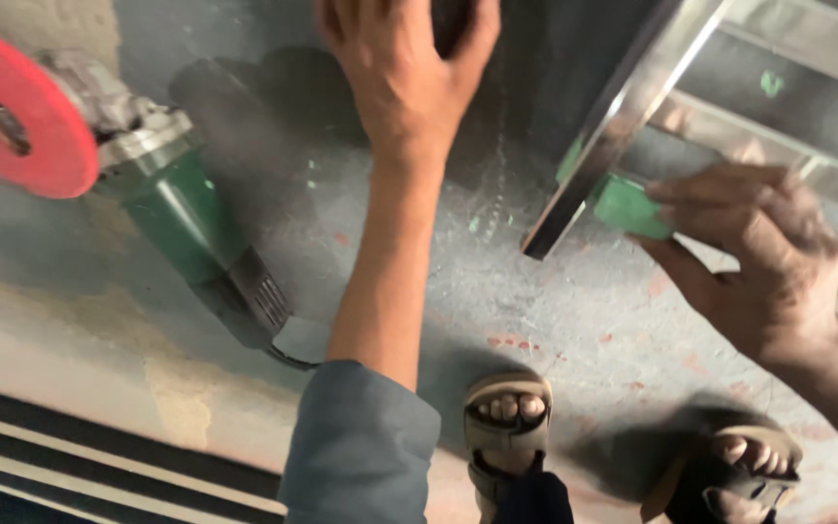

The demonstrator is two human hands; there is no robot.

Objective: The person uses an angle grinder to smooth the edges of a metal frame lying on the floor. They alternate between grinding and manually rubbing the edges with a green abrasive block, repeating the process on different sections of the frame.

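Nearest, two feet in sandals (508, 412) planted on the floor (555, 291), concrete, dusty and stained. Just left of them, a grey sleeve (361, 451), with the bare forearm running far up the middle.

To the right, mid-distance: right hand (768, 267) clenched round a small green block (628, 206), thumb below and fingers (720, 189) above, pinching it tight. Block pressed against the lower end of a shiny metal bar (623, 107), touching it just beside the cut tip. Bar slanting up and away to the far right, its low end hanging above the floor, not resting on it.

To the left, mid-distance: a grinder (181, 209) with a green body lying on the floor, well apart from both hands, untouched. Red disc (12, 112) at its far left end, dark cord end pointing near.

Farthest, top middle: left hand (404, 68), back up, fingers spread and cut off by the frame edge, thumb hooked round something dark. Gripping or only leaning: cannot tell. More metal rails (788, 39) at far right, behind the bar.

Step in hand, judging by the grip: rubbing the block along the bar's edge near its end. Calls for steady pressure, block kept flat to the edge, fingertips kept off the sharp cut corner, bar held from swinging.
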